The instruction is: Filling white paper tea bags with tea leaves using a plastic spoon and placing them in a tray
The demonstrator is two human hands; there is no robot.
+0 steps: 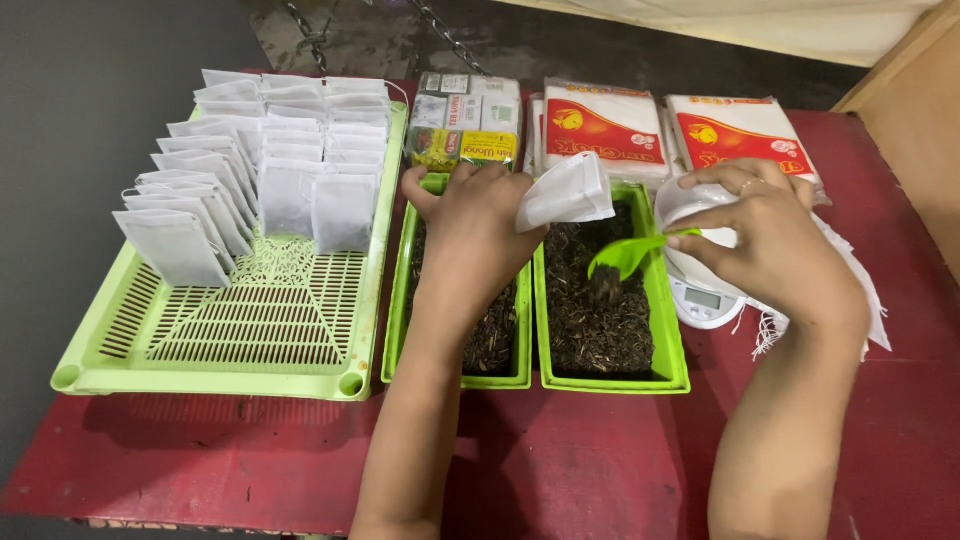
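Observation:
My left hand (470, 225) holds a small white filter bag (567, 190) above the two narrow green trays. My right hand (765, 230) grips a small clear cup (690, 203) together with a green scoop (625, 255), whose tip points down over the right green tray (672, 330). That tray is filled with dark dried leaves (598, 310). The left green tray (400, 300) also holds dark leaves and lies partly under my left forearm. A small white digital scale (703, 300) sits just under my right hand.
A large green slotted tray (250, 330) on the left holds several upright filled white bags (260, 160). Packs with red and white wrapping (605, 125) and a pack of small boxes (465, 120) lie at the back of the red table (560, 460). A wooden edge (915, 130) stands at right.

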